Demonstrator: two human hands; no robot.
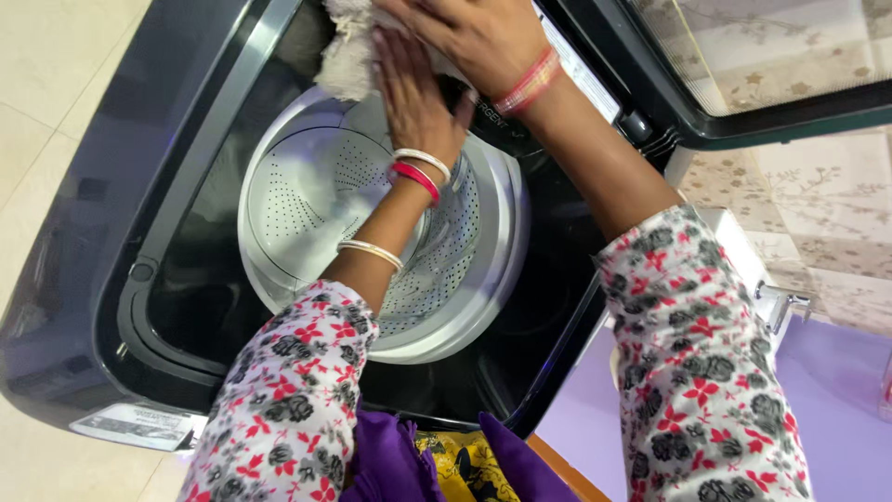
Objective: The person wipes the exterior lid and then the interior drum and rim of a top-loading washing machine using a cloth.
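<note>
Both my hands reach over an open top-loading washing machine [84,223]. My left hand [413,93] lies flat, fingers together, pressed against a cream fluffy cloth [346,56] at the far rim of the tub opening. My right hand [469,33] rests just above it, fingers bent over the same cloth. The white perforated drum [307,195] below looks bare. Bangles circle both wrists, and flowered sleeves cover my arms.
The machine's lid [743,65] stands raised at the upper right. Purple and yellow fabric [437,465] bunches at the near edge. A pale tiled floor [56,65] lies left; a purple surface [836,400] and a metal tap [785,302] sit right.
</note>
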